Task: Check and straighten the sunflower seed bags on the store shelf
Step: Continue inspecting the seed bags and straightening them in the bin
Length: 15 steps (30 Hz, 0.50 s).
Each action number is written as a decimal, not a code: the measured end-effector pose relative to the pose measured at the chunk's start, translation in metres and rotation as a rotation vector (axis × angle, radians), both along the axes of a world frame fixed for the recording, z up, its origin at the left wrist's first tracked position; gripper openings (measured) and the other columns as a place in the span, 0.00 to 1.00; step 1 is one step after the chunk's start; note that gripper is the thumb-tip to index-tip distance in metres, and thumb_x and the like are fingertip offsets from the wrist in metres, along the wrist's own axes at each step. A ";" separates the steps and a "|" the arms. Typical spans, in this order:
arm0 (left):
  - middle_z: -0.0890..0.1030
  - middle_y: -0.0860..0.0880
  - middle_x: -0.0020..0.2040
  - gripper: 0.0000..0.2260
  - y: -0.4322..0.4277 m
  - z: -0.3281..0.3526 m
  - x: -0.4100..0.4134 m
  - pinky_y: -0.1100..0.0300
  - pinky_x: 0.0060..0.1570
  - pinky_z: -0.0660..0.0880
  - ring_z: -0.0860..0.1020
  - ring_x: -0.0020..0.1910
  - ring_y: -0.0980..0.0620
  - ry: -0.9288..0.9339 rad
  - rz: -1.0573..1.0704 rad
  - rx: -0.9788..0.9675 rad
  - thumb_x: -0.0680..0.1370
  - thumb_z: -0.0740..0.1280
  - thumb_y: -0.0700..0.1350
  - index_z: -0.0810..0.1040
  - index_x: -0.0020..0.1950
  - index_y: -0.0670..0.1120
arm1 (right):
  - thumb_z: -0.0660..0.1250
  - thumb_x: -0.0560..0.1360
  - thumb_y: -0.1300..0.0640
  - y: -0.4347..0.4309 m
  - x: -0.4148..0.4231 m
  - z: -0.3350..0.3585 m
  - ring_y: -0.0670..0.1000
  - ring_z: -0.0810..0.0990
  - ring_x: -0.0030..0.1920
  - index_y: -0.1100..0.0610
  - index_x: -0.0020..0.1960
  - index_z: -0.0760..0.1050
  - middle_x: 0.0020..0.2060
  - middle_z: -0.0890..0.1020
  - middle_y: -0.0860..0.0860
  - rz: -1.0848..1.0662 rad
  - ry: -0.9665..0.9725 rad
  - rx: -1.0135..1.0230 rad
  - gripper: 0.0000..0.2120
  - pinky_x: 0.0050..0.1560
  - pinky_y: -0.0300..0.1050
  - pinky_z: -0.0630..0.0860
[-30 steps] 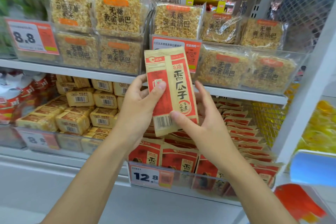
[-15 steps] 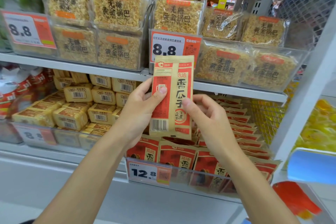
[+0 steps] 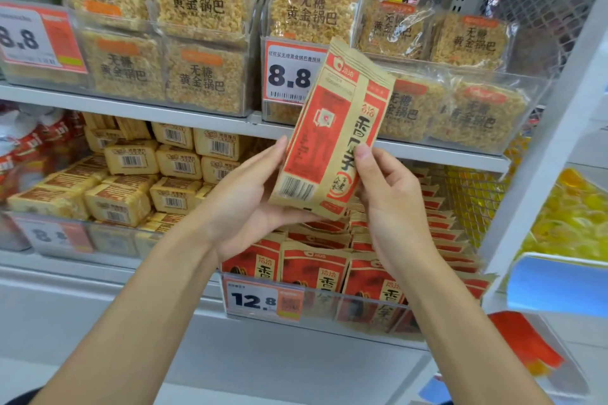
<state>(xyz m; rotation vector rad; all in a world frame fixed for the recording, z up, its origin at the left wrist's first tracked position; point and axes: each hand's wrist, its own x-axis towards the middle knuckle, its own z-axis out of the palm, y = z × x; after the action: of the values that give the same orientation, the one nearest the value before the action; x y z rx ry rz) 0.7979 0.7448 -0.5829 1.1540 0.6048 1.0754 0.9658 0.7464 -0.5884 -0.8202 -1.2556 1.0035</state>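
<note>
Left hand (image 3: 250,207) cups the lower left corner of a sunflower seed bag (image 3: 332,128), with the thumb lying up along its edge. The bag is raised well above the 12.8 price tag (image 3: 260,301), barcode outward and top tilted right. Right hand (image 3: 393,207) pinches the bag's right edge with the thumb in front, above the shelved seed bags (image 3: 316,270) just behind that tag.

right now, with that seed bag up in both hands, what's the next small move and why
Probably turn the seed bag upright, front outward, and lower it into the row of bags. The left hand and right hand hold it tilted, barcode side facing the camera, while the shelved ones stand front-out.
</note>
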 end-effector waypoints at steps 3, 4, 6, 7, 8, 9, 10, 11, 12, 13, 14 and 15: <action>0.80 0.43 0.65 0.22 -0.002 0.000 0.000 0.39 0.60 0.76 0.79 0.63 0.41 -0.023 -0.130 -0.028 0.81 0.55 0.58 0.74 0.71 0.51 | 0.62 0.80 0.51 0.000 -0.001 -0.001 0.48 0.84 0.51 0.53 0.59 0.80 0.52 0.85 0.50 -0.086 -0.148 0.102 0.12 0.49 0.40 0.79; 0.79 0.42 0.65 0.22 -0.002 0.000 0.000 0.40 0.60 0.76 0.78 0.64 0.41 -0.022 -0.160 -0.038 0.80 0.58 0.59 0.75 0.70 0.51 | 0.63 0.80 0.51 0.001 0.001 -0.001 0.50 0.83 0.51 0.51 0.61 0.79 0.53 0.84 0.51 -0.127 -0.220 0.138 0.12 0.49 0.41 0.79; 0.80 0.43 0.65 0.25 -0.003 0.001 0.000 0.46 0.57 0.79 0.80 0.61 0.46 0.008 -0.167 -0.024 0.75 0.65 0.60 0.75 0.70 0.52 | 0.66 0.79 0.53 0.005 0.003 -0.002 0.50 0.81 0.47 0.51 0.64 0.78 0.53 0.82 0.53 -0.149 -0.264 0.148 0.14 0.46 0.39 0.77; 0.81 0.44 0.62 0.27 -0.003 0.002 0.000 0.50 0.53 0.79 0.81 0.56 0.50 0.047 -0.126 0.008 0.73 0.67 0.59 0.74 0.70 0.53 | 0.66 0.79 0.53 0.005 0.004 -0.001 0.49 0.81 0.45 0.52 0.64 0.77 0.50 0.83 0.53 -0.109 -0.212 0.122 0.14 0.45 0.38 0.76; 0.82 0.45 0.59 0.29 -0.002 0.002 0.000 0.53 0.50 0.79 0.82 0.51 0.52 0.098 -0.047 0.050 0.71 0.70 0.57 0.73 0.71 0.55 | 0.65 0.79 0.52 0.006 0.004 0.001 0.48 0.81 0.45 0.53 0.63 0.77 0.48 0.84 0.53 -0.042 -0.114 0.083 0.14 0.46 0.40 0.76; 0.84 0.48 0.56 0.31 -0.001 0.003 0.001 0.55 0.49 0.78 0.83 0.49 0.54 0.169 0.059 0.101 0.69 0.74 0.56 0.71 0.72 0.57 | 0.64 0.79 0.49 0.005 0.006 0.004 0.49 0.81 0.46 0.55 0.63 0.77 0.48 0.84 0.52 0.033 0.005 0.047 0.16 0.47 0.42 0.76; 0.84 0.51 0.54 0.36 0.000 0.004 0.000 0.56 0.50 0.79 0.83 0.49 0.56 0.262 0.172 0.168 0.67 0.78 0.54 0.69 0.72 0.59 | 0.63 0.77 0.46 0.004 0.009 0.007 0.48 0.81 0.48 0.55 0.62 0.78 0.48 0.84 0.51 0.101 0.112 0.018 0.19 0.49 0.43 0.76; 0.83 0.54 0.55 0.39 0.002 0.002 0.000 0.56 0.51 0.80 0.83 0.50 0.57 0.368 0.278 0.252 0.65 0.81 0.54 0.67 0.72 0.59 | 0.62 0.76 0.43 0.003 0.011 0.010 0.48 0.81 0.48 0.54 0.60 0.78 0.48 0.84 0.50 0.155 0.175 0.007 0.20 0.51 0.44 0.76; 0.82 0.55 0.57 0.42 0.003 0.001 -0.001 0.57 0.52 0.81 0.82 0.52 0.59 0.485 0.373 0.341 0.64 0.82 0.53 0.65 0.73 0.60 | 0.62 0.74 0.42 0.002 0.013 0.011 0.47 0.82 0.49 0.53 0.59 0.78 0.48 0.84 0.49 0.175 0.166 0.015 0.20 0.52 0.44 0.77; 0.79 0.56 0.59 0.43 0.003 -0.001 0.000 0.58 0.53 0.80 0.81 0.54 0.60 0.594 0.449 0.412 0.64 0.82 0.53 0.64 0.73 0.60 | 0.64 0.74 0.44 0.002 0.013 0.012 0.48 0.82 0.50 0.51 0.57 0.78 0.48 0.85 0.48 0.159 0.113 0.030 0.17 0.54 0.45 0.78; 0.78 0.56 0.61 0.42 0.003 -0.003 0.001 0.58 0.54 0.80 0.80 0.56 0.59 0.661 0.496 0.467 0.64 0.82 0.52 0.64 0.73 0.60 | 0.67 0.75 0.49 0.001 0.013 0.011 0.49 0.83 0.52 0.51 0.57 0.78 0.50 0.85 0.49 0.106 0.043 0.051 0.12 0.56 0.48 0.78; 0.77 0.56 0.62 0.40 0.005 -0.005 0.003 0.57 0.55 0.79 0.79 0.57 0.59 0.672 0.509 0.502 0.65 0.81 0.52 0.65 0.73 0.60 | 0.68 0.76 0.55 0.001 0.012 0.009 0.51 0.83 0.54 0.53 0.57 0.78 0.50 0.85 0.50 0.038 -0.002 0.070 0.09 0.58 0.51 0.78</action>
<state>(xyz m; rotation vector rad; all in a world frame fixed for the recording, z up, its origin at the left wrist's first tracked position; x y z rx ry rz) 0.8006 0.7495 -0.5880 1.8932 1.2473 1.3048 0.9780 0.7469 -0.5790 -0.7458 -1.3053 0.9841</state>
